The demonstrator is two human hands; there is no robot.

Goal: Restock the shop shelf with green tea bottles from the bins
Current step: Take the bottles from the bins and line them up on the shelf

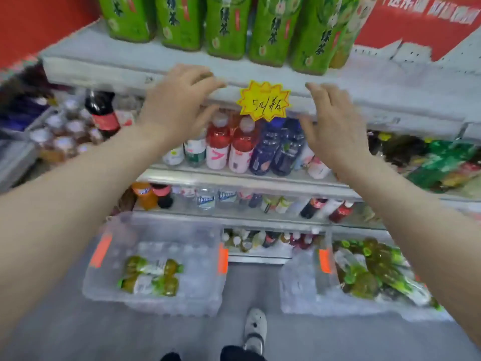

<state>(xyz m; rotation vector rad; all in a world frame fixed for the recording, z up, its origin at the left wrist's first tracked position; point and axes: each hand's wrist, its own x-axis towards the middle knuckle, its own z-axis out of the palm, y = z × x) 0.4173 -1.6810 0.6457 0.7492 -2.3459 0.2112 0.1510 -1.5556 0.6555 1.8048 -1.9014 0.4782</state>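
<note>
Shop shelf (104, 56) with six green tea bottles (226, 27); two floor bins (182, 230); left hand (179, 100) and right hand (330, 126) empty, loose-fingered.

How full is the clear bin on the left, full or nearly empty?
Nearly empty: the left bin holds only a few green tea bottles lying flat, with most of its floor bare.

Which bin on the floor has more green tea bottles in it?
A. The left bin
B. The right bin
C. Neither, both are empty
B: the right bin is piled with many bottles, while the left bin holds only two.
</note>
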